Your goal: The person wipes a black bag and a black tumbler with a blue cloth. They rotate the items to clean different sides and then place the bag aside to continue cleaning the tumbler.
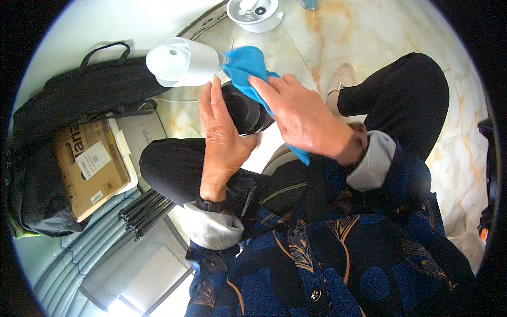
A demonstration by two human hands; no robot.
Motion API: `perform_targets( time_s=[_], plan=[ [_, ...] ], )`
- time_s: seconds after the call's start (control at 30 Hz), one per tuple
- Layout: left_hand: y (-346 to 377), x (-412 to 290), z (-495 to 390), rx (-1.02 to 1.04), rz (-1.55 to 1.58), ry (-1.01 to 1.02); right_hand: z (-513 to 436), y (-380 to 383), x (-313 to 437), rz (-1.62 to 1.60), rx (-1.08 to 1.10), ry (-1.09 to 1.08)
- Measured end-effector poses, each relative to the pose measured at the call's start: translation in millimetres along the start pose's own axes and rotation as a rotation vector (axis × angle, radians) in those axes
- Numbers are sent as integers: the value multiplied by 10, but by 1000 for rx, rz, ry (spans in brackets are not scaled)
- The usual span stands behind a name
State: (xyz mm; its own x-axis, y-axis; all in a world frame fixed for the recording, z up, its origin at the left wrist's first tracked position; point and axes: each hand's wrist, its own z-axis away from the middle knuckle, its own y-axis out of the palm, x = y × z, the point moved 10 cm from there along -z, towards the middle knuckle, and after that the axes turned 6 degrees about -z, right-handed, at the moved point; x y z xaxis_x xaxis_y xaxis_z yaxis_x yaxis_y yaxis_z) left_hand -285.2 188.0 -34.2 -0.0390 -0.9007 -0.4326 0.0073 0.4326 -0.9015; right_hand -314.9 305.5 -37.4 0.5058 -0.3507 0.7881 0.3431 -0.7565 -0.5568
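Between my knees, my left hand (220,132) steadies a dark round object (242,109) with a glossy rim, fingers along its left side and thumb at the near edge. My right hand (307,113) grips a blue cloth (247,65) and presses it over the far right part of that object. One end of the cloth bunches up beyond my fingers, and another hangs below my palm. Just past my left fingertips, a white plastic cylinder (202,63) lies on its side with a round translucent white part (168,63) at its end. The underside of the dark object is hidden.
A round white appliance base (255,20) stands on the marble floor (368,35) ahead. Thin white cable (178,100) runs across the floor. Leftward are a black bag (95,85), a cardboard box (93,166) with labels and a bundle of black rods (144,212).
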Motion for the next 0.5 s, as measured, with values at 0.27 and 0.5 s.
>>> perform_targets(
  time_s=[0.27,0.5],
  plan=[
    [62,66,-31,-21,60,-5,4,-327,-50,-113,-1,-34],
    [-7,117,-135,88,190,113,-288,-70,19,8,-21,-116]
  ],
)
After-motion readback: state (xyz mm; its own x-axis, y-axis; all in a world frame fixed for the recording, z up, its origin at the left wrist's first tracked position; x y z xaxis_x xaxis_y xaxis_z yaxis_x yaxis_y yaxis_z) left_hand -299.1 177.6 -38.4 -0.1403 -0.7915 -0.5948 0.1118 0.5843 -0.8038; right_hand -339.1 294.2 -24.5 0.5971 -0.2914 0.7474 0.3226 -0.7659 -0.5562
